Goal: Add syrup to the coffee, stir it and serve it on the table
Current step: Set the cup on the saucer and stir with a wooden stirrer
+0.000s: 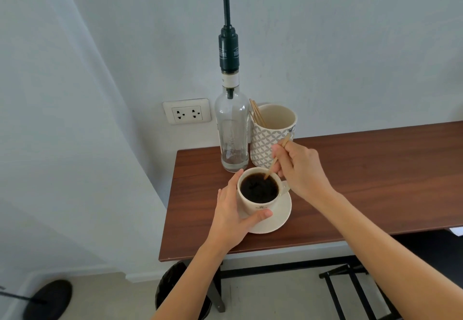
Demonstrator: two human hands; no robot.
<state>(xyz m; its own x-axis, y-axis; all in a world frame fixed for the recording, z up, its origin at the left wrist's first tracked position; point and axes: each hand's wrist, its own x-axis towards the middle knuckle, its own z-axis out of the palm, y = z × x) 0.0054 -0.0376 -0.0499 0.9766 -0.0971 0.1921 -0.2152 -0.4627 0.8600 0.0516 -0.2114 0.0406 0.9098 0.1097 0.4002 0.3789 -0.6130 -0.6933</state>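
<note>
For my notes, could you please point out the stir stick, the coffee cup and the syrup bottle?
stir stick (273,165): head view, mid shaft.
coffee cup (259,205): head view, front wall.
syrup bottle (231,129): head view, glass body.

Bare forearms, no sleeves, no jewellery.

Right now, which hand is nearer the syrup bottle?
Left. The left hand grips the cup with its fingertips just below the syrup bottle base; the right hand, holding the stir stick, sits off to the bottle's right.
</note>
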